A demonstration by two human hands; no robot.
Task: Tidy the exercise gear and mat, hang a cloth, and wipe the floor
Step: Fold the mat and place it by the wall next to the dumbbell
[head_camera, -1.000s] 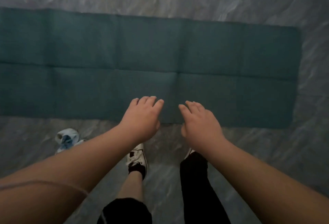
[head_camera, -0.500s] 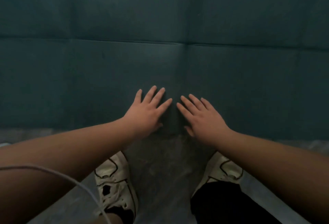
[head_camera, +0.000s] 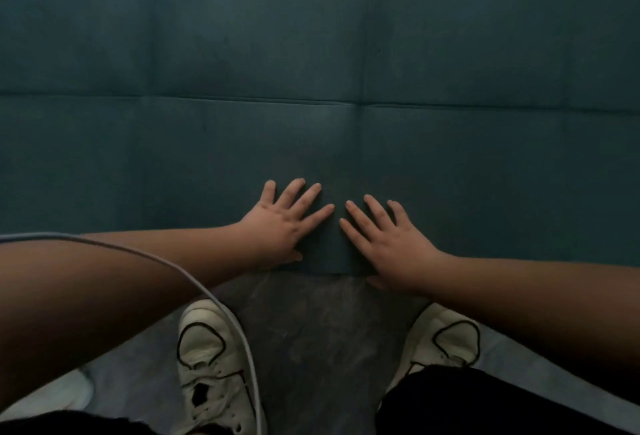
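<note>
A dark teal exercise mat (head_camera: 311, 54) lies flat on the floor and fills the upper part of the view, with fold creases running across and down it. My left hand (head_camera: 284, 223) rests palm down on the mat's near edge, fingers spread. My right hand (head_camera: 388, 240) lies flat beside it, a small gap between the fingertips, its thumb at the mat's edge. Neither hand holds anything.
Grey marbled floor (head_camera: 311, 348) shows below the mat. My two white shoes (head_camera: 211, 365) (head_camera: 440, 341) stand on it close to the mat's edge. A thin grey cable (head_camera: 194, 279) hangs across my left arm. Something pale (head_camera: 52, 396) lies at the bottom left.
The view has dropped from standing height to close over the mat. Both hands moved down onto the mat's near edge and spread flat.
</note>
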